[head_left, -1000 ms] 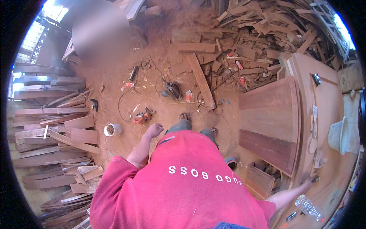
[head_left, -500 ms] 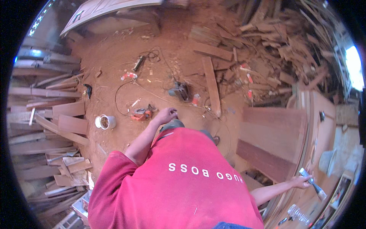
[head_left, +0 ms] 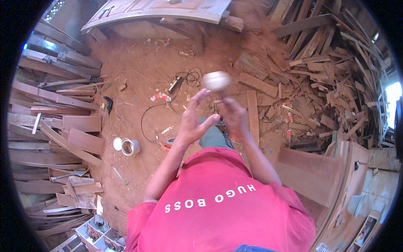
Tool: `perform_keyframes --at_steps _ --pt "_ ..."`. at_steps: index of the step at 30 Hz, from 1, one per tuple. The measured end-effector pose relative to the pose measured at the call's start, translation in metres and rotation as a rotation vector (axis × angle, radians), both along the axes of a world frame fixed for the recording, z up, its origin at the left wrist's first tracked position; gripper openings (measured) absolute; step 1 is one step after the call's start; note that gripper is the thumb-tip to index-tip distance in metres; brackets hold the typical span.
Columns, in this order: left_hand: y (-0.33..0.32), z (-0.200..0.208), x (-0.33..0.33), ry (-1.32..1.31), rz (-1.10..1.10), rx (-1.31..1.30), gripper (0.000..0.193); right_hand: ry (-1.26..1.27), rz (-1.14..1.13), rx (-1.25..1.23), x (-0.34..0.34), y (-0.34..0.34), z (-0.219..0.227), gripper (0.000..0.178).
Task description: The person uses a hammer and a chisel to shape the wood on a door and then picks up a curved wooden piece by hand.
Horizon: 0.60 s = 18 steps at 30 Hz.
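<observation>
Out in front of my body, my right hand (head_left: 234, 115) is closed round a short tool (head_left: 217, 80) with a pale, rounded end. Motion smears the tool, so I cannot tell its exact kind. Its pale end points away from me, beyond my fingers. My left hand (head_left: 194, 123) is raised beside it, thumb and fingers apart, holding nothing. The left fingertips are close to the pale end; a touch cannot be made out. Below both hands is my trousered knee (head_left: 215, 136), with an orange power tool (head_left: 167, 147) on the ground, partly hidden by my left forearm.
A white bucket (head_left: 131, 147) with its lid beside it stands on the dirt floor. Stacked boards (head_left: 84, 140) line the left side. Scrap wood (head_left: 323, 84) is heaped at far right. A panelled door (head_left: 155, 10) lies across the far end. Cables (head_left: 191, 77) trail on the floor.
My right hand has swung in from the bench at the right to the front of my body, holding a tool. My left hand has risen from my knee and opened.
</observation>
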<state>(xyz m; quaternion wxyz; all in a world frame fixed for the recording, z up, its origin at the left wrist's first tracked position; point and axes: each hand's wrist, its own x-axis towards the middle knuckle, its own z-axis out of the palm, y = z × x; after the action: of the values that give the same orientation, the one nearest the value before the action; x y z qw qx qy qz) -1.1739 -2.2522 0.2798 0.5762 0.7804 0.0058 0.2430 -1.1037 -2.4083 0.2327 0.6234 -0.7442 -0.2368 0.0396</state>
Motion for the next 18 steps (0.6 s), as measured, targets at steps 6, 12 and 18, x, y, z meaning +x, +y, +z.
perform_keyframes --at_steps 6,12,18 --pt "0.171 -0.029 0.024 -0.017 0.510 -0.322 0.024 -0.354 0.579 0.032 0.050 0.233 -0.037 0.029" --pt "0.371 -0.112 0.064 0.203 0.726 0.095 0.029 -0.289 0.789 -0.333 0.171 0.358 -0.102 0.037" --pt "0.471 -0.257 0.001 0.905 0.748 0.121 0.029 -0.017 0.812 -0.690 0.315 0.422 -0.098 0.036"
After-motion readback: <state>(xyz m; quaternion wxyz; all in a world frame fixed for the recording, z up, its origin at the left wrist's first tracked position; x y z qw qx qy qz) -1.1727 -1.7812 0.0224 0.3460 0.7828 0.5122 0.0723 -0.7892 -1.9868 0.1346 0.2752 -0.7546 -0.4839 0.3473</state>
